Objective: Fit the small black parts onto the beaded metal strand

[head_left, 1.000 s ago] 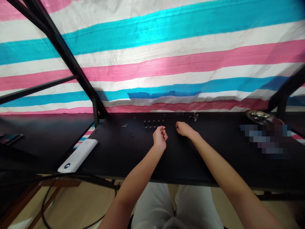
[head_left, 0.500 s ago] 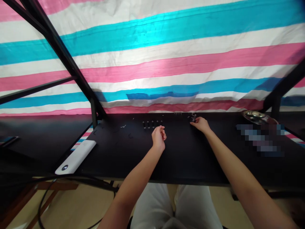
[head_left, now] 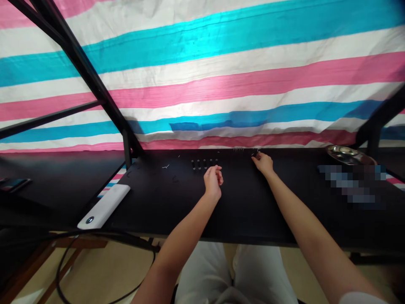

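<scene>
A row of several small black cylinders with light ends (head_left: 199,164) stands on the black table. Just in front of its right end is my left hand (head_left: 213,182), its fingers curled in; whatever may lie inside them is hidden. Farther right, near the table's back edge, my right hand (head_left: 265,163) is closed in a pinch. The small dark cylinder seen between its fingers a moment ago is now mostly hidden by them. Thin pale curved bits (head_left: 258,150) lie right behind those fingertips. A little row of thin metallic pieces (head_left: 238,149) is at the back edge, between the hands.
At the right stands a shiny metal dish (head_left: 351,156), with a blurred-out patch in front. A white power bank (head_left: 103,207) lies at the left, above a black cable (head_left: 58,270). Black frame bars (head_left: 95,86) and a striped sheet (head_left: 221,93) close off the back.
My right hand has shifted slightly left and its fingers now cover the dark cylinder. My left hand stays by the row. The whole view has moved a little.
</scene>
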`<state>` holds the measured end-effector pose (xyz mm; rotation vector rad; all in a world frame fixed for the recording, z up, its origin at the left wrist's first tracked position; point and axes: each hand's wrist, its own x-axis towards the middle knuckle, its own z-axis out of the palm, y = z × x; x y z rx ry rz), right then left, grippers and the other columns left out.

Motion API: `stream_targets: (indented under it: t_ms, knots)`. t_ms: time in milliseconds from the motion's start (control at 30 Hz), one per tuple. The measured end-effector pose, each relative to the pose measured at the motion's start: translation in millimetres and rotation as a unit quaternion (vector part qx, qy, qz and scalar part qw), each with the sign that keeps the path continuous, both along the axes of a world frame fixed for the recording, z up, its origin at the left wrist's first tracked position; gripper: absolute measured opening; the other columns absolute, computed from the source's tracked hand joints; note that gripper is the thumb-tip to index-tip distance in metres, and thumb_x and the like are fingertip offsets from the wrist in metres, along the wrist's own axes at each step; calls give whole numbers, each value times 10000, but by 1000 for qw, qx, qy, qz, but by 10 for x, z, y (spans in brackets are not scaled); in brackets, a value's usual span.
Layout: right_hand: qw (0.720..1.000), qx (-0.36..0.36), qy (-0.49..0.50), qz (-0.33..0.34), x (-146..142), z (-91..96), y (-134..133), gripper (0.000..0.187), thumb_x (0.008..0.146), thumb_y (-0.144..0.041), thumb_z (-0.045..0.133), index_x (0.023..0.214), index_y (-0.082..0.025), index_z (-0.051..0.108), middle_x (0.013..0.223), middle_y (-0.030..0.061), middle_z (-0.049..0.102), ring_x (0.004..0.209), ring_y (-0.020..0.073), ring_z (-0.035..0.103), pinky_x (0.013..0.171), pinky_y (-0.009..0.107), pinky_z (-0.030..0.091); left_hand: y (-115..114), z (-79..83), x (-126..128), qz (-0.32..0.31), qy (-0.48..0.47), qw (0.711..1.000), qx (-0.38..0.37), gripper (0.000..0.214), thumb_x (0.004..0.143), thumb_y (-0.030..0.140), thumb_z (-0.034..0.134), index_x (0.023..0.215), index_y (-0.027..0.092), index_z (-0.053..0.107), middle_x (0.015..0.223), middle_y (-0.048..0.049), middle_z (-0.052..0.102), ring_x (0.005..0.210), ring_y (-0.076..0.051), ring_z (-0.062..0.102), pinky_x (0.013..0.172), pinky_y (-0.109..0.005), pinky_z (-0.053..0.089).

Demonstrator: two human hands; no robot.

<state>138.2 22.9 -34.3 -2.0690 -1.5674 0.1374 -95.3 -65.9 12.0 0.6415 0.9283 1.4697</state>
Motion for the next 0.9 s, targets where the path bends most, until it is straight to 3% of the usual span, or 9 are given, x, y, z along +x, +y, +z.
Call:
stream_targets:
  t_ms: [100, 233, 367, 500, 667, 900]
  knots:
    - [999, 8, -14, 41, -60, -19, -125, 185, 790, -344, 512, 754, -178, 583, 775, 64, 641, 720, 185, 576, 624, 265, 379, -1, -4, 11, -53, 34, 998, 1, 167, 705, 305, 555, 665, 143, 544, 478, 42, 448, 317, -43, 351, 351, -193, 181]
    - [986, 62, -20, 152, -268, 4, -331, 185, 806, -337, 509, 732, -173, 551, 743, 52, 593, 680, 167, 536, 635, 262, 388, -36, -19, 46, -119, 166, 979, 25, 153, 705, 255, 579, 812, 150, 610, 611, 2, 561, 344, -50, 404, 362, -193, 224]
    - [952, 132, -10, 275, -560, 146, -549, 192, 854, -306, 445, 913, -158, 552, 816, 65, 574, 736, 169, 532, 711, 273, 416, -117, -10, 64, -72, 258, 957, 110, 402, 639, 146, 659, 1026, 253, 627, 723, 25, 587, 420, -45, 399, 461, -177, 331]
    - [928, 142, -49, 340, -763, 296, -740, 207, 873, -233, 383, 966, -150, 548, 875, 97, 564, 808, 196, 521, 766, 320, 419, -185, 59, 52, -51, 265, 952, 143, 387, 604, 114, 702, 949, 287, 672, 780, 18, 590, 481, -59, 374, 526, -169, 359]
    - [922, 129, -54, 360, -832, 368, -865, 238, 891, -231, 353, 999, -158, 553, 889, 104, 566, 843, 205, 518, 780, 340, 416, -167, 90, 55, -31, 217, 967, 127, 157, 622, 110, 695, 734, 220, 682, 759, -14, 589, 526, -70, 424, 519, -168, 357]
    - [946, 87, -90, 300, -829, 386, -869, 267, 920, -315, 333, 874, -165, 549, 841, 84, 595, 770, 183, 547, 714, 283, 387, -49, 34, 56, 0, 155, 980, 128, 162, 681, 206, 661, 833, 181, 611, 740, 8, 560, 385, -22, 419, 389, -182, 313]
